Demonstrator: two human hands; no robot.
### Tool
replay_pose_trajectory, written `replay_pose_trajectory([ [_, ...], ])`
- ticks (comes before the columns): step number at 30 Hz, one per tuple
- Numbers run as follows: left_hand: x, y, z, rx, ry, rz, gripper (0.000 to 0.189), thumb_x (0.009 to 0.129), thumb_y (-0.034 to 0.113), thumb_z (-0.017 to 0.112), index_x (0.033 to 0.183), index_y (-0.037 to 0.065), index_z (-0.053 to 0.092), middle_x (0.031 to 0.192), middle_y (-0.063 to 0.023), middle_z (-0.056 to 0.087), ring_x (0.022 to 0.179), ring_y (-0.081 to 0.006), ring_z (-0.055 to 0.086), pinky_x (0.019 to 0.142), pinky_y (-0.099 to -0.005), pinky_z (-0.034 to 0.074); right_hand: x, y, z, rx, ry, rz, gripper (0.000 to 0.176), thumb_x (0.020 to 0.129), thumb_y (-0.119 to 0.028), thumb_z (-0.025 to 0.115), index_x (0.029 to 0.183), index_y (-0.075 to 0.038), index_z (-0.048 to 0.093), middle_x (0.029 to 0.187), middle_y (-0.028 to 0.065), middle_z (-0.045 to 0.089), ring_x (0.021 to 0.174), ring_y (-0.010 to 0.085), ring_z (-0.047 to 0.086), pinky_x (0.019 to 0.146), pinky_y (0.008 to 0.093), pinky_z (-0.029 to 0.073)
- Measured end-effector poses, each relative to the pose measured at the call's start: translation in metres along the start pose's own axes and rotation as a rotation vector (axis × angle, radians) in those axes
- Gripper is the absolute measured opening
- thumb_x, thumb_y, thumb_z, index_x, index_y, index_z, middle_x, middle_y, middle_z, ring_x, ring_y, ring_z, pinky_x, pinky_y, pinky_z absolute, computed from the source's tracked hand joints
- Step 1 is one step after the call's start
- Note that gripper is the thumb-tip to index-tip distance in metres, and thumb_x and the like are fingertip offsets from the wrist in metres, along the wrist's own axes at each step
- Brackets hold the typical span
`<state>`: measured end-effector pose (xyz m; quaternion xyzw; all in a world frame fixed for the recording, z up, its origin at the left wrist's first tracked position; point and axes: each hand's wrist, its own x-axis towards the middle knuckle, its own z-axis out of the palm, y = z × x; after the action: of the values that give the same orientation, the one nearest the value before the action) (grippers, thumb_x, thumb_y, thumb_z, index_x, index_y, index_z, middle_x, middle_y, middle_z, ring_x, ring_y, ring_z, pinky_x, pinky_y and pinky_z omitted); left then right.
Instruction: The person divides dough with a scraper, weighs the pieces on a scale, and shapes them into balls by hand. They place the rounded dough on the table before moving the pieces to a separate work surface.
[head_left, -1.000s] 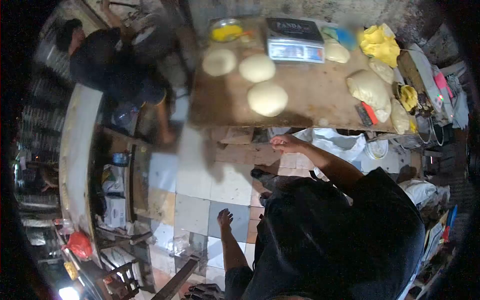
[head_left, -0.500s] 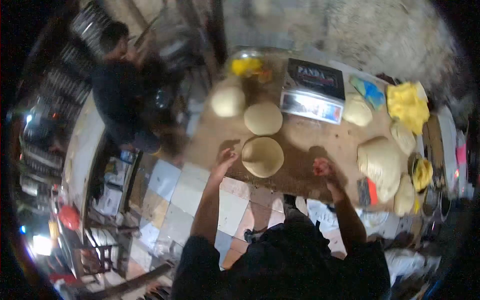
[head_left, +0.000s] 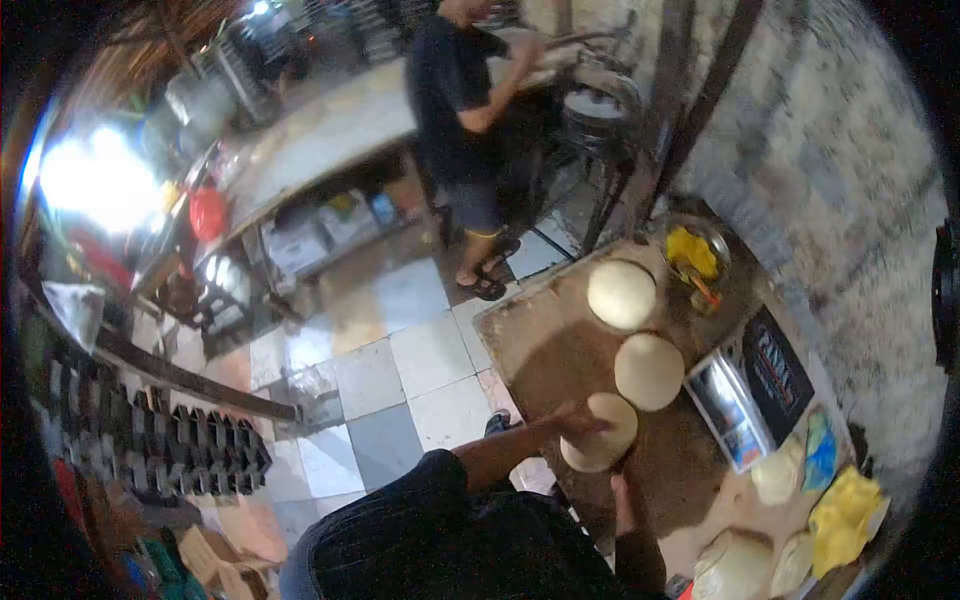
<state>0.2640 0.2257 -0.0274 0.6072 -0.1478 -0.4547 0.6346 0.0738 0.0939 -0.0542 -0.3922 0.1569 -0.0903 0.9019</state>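
Note:
My left hand (head_left: pixel 575 424) lies across the nearest round of pale dough (head_left: pixel 608 450), its fingers stretched out flat over the top. Beside that round's lower right edge is my right hand (head_left: pixel 623 492), seen edge-on and blurred, with most of its fingers hidden. A second dough round (head_left: pixel 650 372) sits just beyond, close to the first. Farther back on the brown tabletop (head_left: pixel 540 350) rests a third dough ball (head_left: pixel 621 295).
A metal bowl (head_left: pixel 722 250) with something yellow stands at the far corner. To the right lie a black PANDA box (head_left: pixel 775 365), a yellow cloth or bag (head_left: pixel 845 520) and more dough (head_left: pixel 735 568). Another person (head_left: pixel 455 110) stands at a long table (head_left: pixel 320 135). Stacked dark metal pieces (head_left: pixel 200 450) are at lower left.
My view has swung left, showing more tiled floor. My hands, earlier apart on either side of the nearest dough round, have come in to it, the left onto its top.

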Motion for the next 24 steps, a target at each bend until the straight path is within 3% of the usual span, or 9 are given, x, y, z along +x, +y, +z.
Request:
replay_pose_trajectory([
  [5, -0.014, 0.000, -0.029, -0.022, -0.007, 0.116, 0.069, 0.068, 0.036, 0.078, 0.122, 0.003, 0.052, 0.120, -0.0139, 0.056, 0.113, -0.0275, 0.051, 0.097, -0.0436, 0.039, 0.032, -0.002, 0.068, -0.083, 0.305, 0.054, 0.062, 0.091, -0.053, 0.041, 0.133, -0.007, 0.038, 0.123, 0.0090, 0.049, 0.106, 0.0251, 0.052, 0.087, 0.0413, 0.044],
  [10, -0.036, 0.112, -0.104, 0.062, -0.024, 0.347, 0.068, 0.063, 0.033, 0.082, 0.118, 0.004, 0.054, 0.114, -0.0125, 0.059, 0.108, -0.0241, 0.053, 0.093, -0.0406, 0.042, 0.108, -0.010, 0.162, -0.060, 0.401, -0.027, 0.061, 0.090, -0.053, 0.043, 0.128, -0.006, 0.043, 0.121, 0.0090, 0.050, 0.106, 0.0252, 0.052, 0.086, 0.0407, 0.044],
  [11, -0.065, 0.174, -0.119, 0.064, 0.031, 0.315, 0.068, 0.061, 0.033, 0.083, 0.116, 0.005, 0.055, 0.108, -0.0099, 0.061, 0.100, -0.0220, 0.057, 0.088, -0.0379, 0.046, 0.129, -0.013, 0.185, -0.048, 0.412, -0.041, 0.060, 0.090, -0.053, 0.043, 0.127, -0.006, 0.044, 0.121, 0.0090, 0.050, 0.106, 0.0252, 0.052, 0.086, 0.0406, 0.044],
  [12, -0.058, 0.185, -0.144, 0.179, -0.047, 0.019, 0.068, 0.060, 0.031, 0.084, 0.115, 0.005, 0.055, 0.105, -0.0093, 0.062, 0.094, -0.0202, 0.060, 0.083, -0.0359, 0.049, 0.149, -0.016, 0.208, -0.035, 0.423, -0.058, 0.060, 0.090, -0.053, 0.044, 0.127, -0.006, 0.045, 0.120, 0.0091, 0.050, 0.106, 0.0252, 0.052, 0.086, 0.0405, 0.044],
  [13, -0.061, 0.204, -0.158, 0.233, 0.047, 0.134, 0.069, 0.059, 0.031, 0.085, 0.115, 0.004, 0.054, 0.100, -0.0094, 0.063, 0.091, -0.0192, 0.061, 0.080, -0.0340, 0.050, 0.169, -0.018, 0.231, -0.030, 0.431, -0.065, 0.060, 0.089, -0.053, 0.044, 0.126, -0.006, 0.046, 0.120, 0.0091, 0.051, 0.106, 0.0252, 0.052, 0.086, 0.0403, 0.045],
  [18, -0.010, 0.110, -0.209, -0.005, 0.384, 0.477, 0.086, 0.062, 0.045, 0.081, 0.122, -0.002, 0.043, 0.114, -0.0156, 0.057, 0.105, -0.0214, 0.056, 0.086, -0.0358, 0.048, 0.230, -0.012, 0.306, -0.499, 0.699, -0.025, 0.058, 0.090, -0.049, 0.045, 0.129, -0.005, 0.043, 0.122, 0.0123, 0.049, 0.112, 0.0270, 0.047, 0.093, 0.0402, 0.040],
  [21, 0.011, 0.040, -0.241, 0.363, 0.473, 0.294, 0.091, 0.068, 0.055, 0.073, 0.127, -0.004, 0.037, 0.120, -0.0177, 0.053, 0.108, -0.0262, 0.054, 0.092, -0.0399, 0.044, 0.239, 0.001, 0.265, -0.884, 0.453, -0.123, 0.056, 0.091, -0.043, 0.047, 0.131, -0.004, 0.040, 0.124, 0.0146, 0.048, 0.117, 0.0269, 0.044, 0.097, 0.0398, 0.037],
  [23, -0.020, 0.126, -0.226, 0.289, 0.500, 0.050, 0.092, 0.073, 0.063, 0.061, 0.129, -0.005, 0.033, 0.128, -0.0210, 0.046, 0.116, -0.0340, 0.047, 0.093, -0.0471, 0.041, 0.224, 0.003, 0.236, -1.160, 0.334, -0.278, 0.056, 0.091, -0.039, 0.048, 0.133, -0.004, 0.037, 0.126, 0.0161, 0.047, 0.121, 0.0268, 0.042, 0.099, 0.0395, 0.035],
  [24, -0.024, 0.141, -0.213, 0.795, 0.628, -0.053, 0.092, 0.075, 0.065, 0.056, 0.132, -0.004, 0.031, 0.132, -0.0222, 0.040, 0.120, -0.0369, 0.041, 0.094, -0.0495, 0.039, 0.207, 0.003, 0.226, -1.285, 0.317, -0.339, 0.055, 0.092, -0.037, 0.048, 0.134, -0.003, 0.036, 0.126, 0.0169, 0.046, 0.123, 0.0268, 0.041, 0.100, 0.0394, 0.035],
])
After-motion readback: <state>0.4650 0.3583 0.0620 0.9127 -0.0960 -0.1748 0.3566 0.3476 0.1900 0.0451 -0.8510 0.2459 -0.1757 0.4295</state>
